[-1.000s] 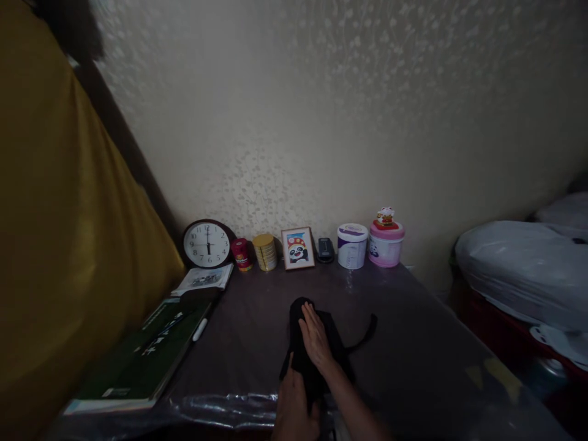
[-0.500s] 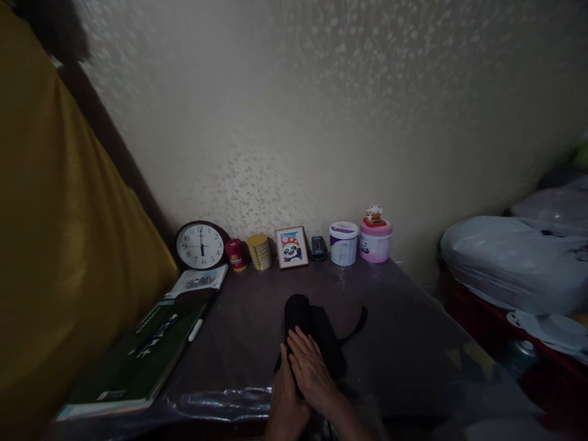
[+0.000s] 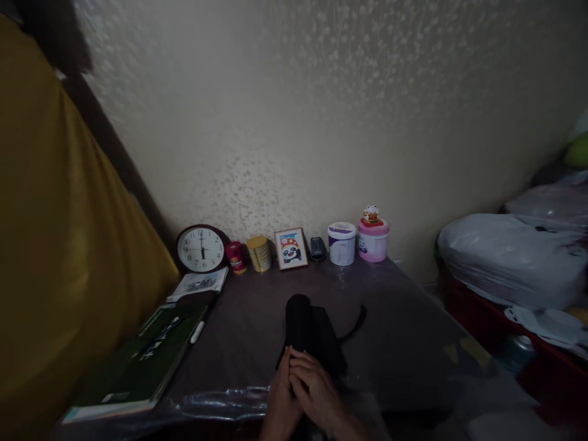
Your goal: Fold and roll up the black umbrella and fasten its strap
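A black folding umbrella (image 3: pixel 299 321) lies on the table with its rounded end pointing toward the wall. A loose flap of its black fabric spreads to the right, and a thin strap (image 3: pixel 356 324) curls out from it. My left hand (image 3: pixel 281 395) is closed along the umbrella's left side. My right hand (image 3: pixel 315 389) lies over the top of its near part, fingers bent around the fabric and touching the left fingertips. Both hands and wrists hide the umbrella's near end.
Along the wall stand a clock (image 3: pixel 201 248), a red can (image 3: pixel 236 257), a yellow tin (image 3: pixel 259 253), a framed panda picture (image 3: pixel 291 248) and two tubs (image 3: pixel 342 244). At left lie a green book (image 3: pixel 142 355), a white marker (image 3: pixel 197 332) and a yellow curtain (image 3: pixel 78 245). Bags (image 3: pixel 509 257) sit right.
Both hands have slid back toward me along the umbrella, baring more of its far part. My right fingers, stretched out before, are now more bent. The umbrella has hardly moved.
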`<action>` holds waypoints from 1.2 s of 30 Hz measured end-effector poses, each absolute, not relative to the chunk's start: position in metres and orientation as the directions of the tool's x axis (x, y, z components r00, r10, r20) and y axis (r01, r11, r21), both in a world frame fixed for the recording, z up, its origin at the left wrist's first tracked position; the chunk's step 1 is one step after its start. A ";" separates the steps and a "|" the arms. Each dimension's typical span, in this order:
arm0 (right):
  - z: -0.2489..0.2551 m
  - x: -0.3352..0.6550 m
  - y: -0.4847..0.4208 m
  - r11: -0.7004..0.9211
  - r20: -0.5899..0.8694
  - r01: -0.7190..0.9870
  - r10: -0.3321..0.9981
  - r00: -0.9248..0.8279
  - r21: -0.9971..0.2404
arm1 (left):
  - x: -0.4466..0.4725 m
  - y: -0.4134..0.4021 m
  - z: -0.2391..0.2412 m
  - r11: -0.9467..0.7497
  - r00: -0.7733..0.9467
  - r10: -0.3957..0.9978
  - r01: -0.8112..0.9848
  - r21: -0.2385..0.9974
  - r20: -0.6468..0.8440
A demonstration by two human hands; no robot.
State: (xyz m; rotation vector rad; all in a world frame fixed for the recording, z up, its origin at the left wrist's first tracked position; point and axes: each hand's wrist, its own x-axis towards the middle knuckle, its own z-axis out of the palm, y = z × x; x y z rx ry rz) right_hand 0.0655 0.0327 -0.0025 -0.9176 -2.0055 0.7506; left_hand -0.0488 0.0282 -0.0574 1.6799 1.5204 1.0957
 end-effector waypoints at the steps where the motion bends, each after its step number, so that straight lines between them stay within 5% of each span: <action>1: -0.003 0.069 0.033 0.543 0.410 0.305 0.818 -0.403 -0.783 | -0.049 0.028 -0.058 -0.143 -0.002 0.986 0.484 0.863 0.164; 8: -0.026 0.129 0.081 0.311 0.385 0.388 0.914 0.129 -0.867 | -0.040 0.018 -0.032 -0.029 -0.063 0.993 0.709 0.704 0.104; 14: -0.047 0.151 0.117 0.121 0.177 0.308 0.971 0.161 -0.944 | -0.032 0.013 -0.008 0.102 -0.122 0.992 0.884 0.456 0.014; 19: -0.047 0.140 0.129 0.087 0.140 0.332 0.980 0.140 -0.939 | -0.034 0.012 -0.012 0.158 -0.043 0.980 0.762 0.627 -0.195; 36: -0.043 0.125 0.164 0.122 0.174 0.340 0.977 0.125 -0.932 | -0.034 0.011 -0.013 0.181 -0.118 0.983 0.586 0.790 -0.138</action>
